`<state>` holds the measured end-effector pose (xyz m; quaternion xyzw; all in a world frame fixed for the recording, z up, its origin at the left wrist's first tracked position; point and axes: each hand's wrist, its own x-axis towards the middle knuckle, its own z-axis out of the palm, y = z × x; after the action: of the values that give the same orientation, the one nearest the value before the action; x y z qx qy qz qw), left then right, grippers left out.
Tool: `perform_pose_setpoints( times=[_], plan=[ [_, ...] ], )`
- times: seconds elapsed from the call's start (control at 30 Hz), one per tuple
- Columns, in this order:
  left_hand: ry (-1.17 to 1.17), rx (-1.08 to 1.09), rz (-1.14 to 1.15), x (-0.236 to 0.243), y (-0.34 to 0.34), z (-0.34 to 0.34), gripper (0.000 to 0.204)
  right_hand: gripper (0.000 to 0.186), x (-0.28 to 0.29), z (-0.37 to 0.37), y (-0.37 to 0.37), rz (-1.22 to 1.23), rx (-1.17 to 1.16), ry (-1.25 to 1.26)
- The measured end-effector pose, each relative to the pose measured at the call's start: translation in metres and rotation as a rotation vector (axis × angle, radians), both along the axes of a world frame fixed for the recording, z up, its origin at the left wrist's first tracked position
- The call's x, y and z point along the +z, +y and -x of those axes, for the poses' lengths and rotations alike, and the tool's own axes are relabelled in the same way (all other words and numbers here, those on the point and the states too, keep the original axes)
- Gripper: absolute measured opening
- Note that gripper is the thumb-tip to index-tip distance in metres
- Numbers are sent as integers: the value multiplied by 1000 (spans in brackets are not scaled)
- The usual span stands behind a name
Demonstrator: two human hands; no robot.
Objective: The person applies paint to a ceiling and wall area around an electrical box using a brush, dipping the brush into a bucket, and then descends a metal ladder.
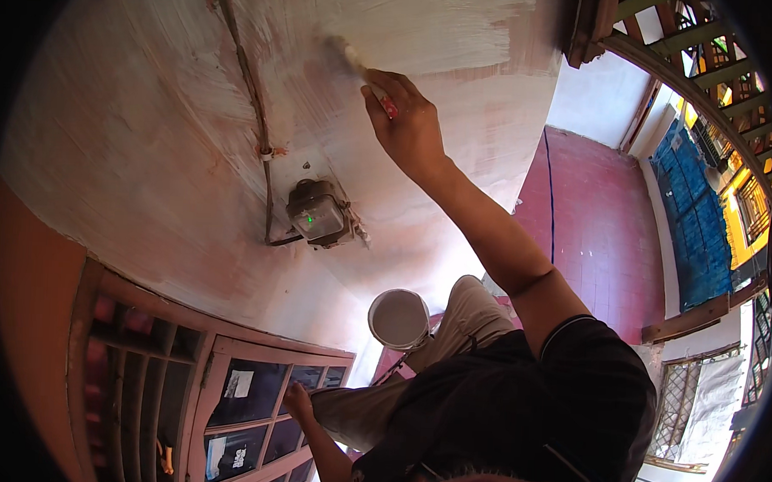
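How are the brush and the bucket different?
The brush looks narrow; the bucket looks wide and round. The right hand holds the brush up at the wall, while the bucket is lower, with no hand seen on it. Both look partly whitish.
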<state>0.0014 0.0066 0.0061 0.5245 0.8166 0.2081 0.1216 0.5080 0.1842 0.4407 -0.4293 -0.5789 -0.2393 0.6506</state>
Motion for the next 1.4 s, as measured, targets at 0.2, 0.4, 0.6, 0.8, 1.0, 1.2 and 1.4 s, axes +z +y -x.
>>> perform_pose_setpoints(
  times=[0.2,0.4,0.6,0.8,1.0,1.2,1.4],
  plan=[
    [-97,35,20,9,3,-17,41,22,-29,-74,8,41,274,260],
    [-118,55,10,16,5,-23,42,20,-34,-155,-52,-5,-253,228],
    [-37,-17,-22,-4,10,-9,39,22,-60,-162,-27,-87,-334,208],
    [8,8,-120,-26,6,11,35,26,-64,-16,-3,31,-62,120],
    [-36,43,15,6,3,-22,39,26,-67,-8,-3,86,234,67],
    [-18,8,-2,6,3,-14,41,23,-74,-125,-29,51,-9,198],
    [56,14,-24,-15,9,3,43,19,-77,-169,-53,56,-359,316]
  ],
)
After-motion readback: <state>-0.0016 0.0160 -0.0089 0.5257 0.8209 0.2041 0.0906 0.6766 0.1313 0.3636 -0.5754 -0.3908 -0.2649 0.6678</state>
